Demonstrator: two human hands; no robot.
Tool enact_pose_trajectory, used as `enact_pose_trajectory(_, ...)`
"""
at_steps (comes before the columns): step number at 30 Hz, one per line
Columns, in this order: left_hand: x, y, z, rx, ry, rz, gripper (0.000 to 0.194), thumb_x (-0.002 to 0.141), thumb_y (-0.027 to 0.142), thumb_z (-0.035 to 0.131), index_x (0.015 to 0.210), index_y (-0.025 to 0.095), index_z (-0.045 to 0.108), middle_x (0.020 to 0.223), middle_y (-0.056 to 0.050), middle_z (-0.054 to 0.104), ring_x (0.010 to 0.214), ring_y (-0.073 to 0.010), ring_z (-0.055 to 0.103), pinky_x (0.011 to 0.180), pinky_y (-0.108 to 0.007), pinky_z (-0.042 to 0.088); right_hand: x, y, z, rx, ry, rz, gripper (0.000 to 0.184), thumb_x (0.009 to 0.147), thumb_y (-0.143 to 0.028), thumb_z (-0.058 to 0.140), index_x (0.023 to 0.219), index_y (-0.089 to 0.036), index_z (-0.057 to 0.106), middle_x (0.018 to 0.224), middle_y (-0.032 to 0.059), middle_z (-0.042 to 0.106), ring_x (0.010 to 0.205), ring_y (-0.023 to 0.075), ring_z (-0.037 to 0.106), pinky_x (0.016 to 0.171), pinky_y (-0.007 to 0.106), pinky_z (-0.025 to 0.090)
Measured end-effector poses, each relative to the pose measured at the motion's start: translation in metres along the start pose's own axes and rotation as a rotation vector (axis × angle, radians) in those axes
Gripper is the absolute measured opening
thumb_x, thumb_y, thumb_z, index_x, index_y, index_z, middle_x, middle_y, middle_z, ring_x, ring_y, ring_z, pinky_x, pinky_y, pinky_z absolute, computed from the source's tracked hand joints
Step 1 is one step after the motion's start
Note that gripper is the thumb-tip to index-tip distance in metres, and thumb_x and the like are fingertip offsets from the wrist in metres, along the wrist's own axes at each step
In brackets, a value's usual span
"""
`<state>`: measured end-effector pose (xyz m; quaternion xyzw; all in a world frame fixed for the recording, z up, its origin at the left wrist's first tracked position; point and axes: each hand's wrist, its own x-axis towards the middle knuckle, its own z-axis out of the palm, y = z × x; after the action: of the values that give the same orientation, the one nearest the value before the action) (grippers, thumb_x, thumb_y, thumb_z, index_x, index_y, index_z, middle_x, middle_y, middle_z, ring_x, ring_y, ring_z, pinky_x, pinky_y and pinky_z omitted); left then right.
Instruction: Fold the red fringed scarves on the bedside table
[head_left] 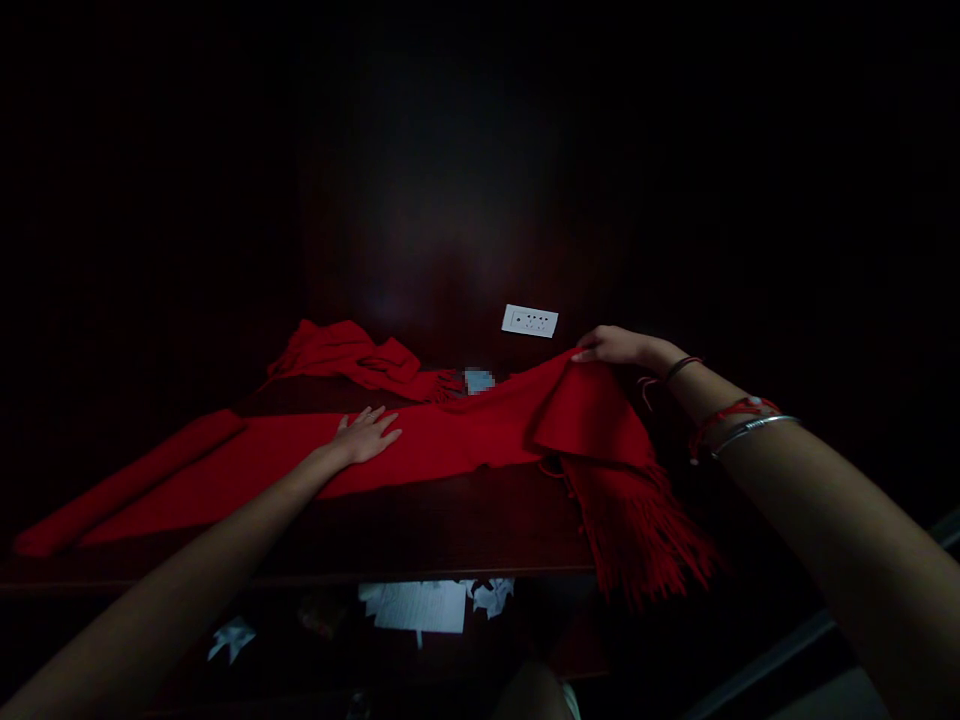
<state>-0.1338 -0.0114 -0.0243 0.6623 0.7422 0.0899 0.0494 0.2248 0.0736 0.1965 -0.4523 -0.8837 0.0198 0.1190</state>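
Ok, nearest: papers (420, 606) lie below the front edge of the bench (487, 520), & at the bench's R end the fringe (645, 540) of the red scarf (480, 430) hangs down, prob. past the corner. Scarf runs lengthwise across the bench, w/ a roll (135, 485) at its L end. Bit farther in, L hand (365, 437) is palm-down on the mid part, fingers spread apart; flat, even pressure there should stop the cloth creeping. R hand (611, 345) is higher & farther out, reaching from the R, wrist bent, fingers clamped on the scarf's raised far edge; thumb placement's too dark to tell. A light, level pull away from L hand should ease creases w/o dragging the roll. Behind, 2nd red cloth (337, 355) sits bunched near the scarf, so best not snag it. Farthest: socket plate (529, 321) on the wall (450, 220).
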Motion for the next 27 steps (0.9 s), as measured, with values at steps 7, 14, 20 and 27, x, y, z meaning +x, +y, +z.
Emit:
enact_pose_trajectory(7,-0.001,0.004,-0.014,-0.453,0.322,0.09,0.049,0.077,0.045,0.027,0.109,0.014,0.049,0.114,-0.012,0.048,0.105,-0.0214,0.043,0.085,-0.033,0.034,0.024,-0.1,0.05,0.829,-0.267,-0.061,0.019,0.073,-0.028,0.053,0.077,-0.011,0.059,0.068,0.0039,0.06,0.058,0.0098,0.053,0.061,0.026,0.046)
enact_pose_trajectory(14,-0.025,0.0,-0.036,-1.186,-0.195,-0.022,0.072,0.071,0.067,0.017,0.12,0.017,0.032,0.088,-0.011,0.059,0.07,-0.0176,0.058,0.044,-0.018,0.032,0.036,-0.157,0.147,1.051,-0.687,-0.085,0.014,0.069,-0.027,0.058,0.076,-0.015,0.058,0.07,-0.001,0.06,0.058,0.0059,0.052,0.051,0.015,0.044)
enact_pose_trajectory(20,-0.037,0.015,-0.049,-1.139,-0.161,-0.073,0.059,0.067,0.059,0.04,0.117,0.027,0.036,0.085,-0.002,0.058,0.061,-0.0108,0.054,0.046,-0.016,0.031,0.051,-0.113,0.151,1.073,-0.416,-0.067,0.018,0.079,-0.023,0.045,0.082,-0.011,0.059,0.075,0.0052,0.061,0.064,0.0077,0.056,0.065,0.022,0.047)
enact_pose_trajectory(27,-0.045,0.023,-0.056,-1.123,-0.172,0.054,0.042,0.051,0.015,0.05,0.092,0.016,0.056,0.075,0.0,0.059,0.065,-0.012,0.052,0.056,-0.019,0.039,0.065,-0.091,0.172,0.525,-0.324,-0.317,0.043,0.068,-0.005,0.049,0.11,-0.016,0.05,0.119,0.0058,0.047,0.108,0.0144,0.042,0.093,0.028,0.03)
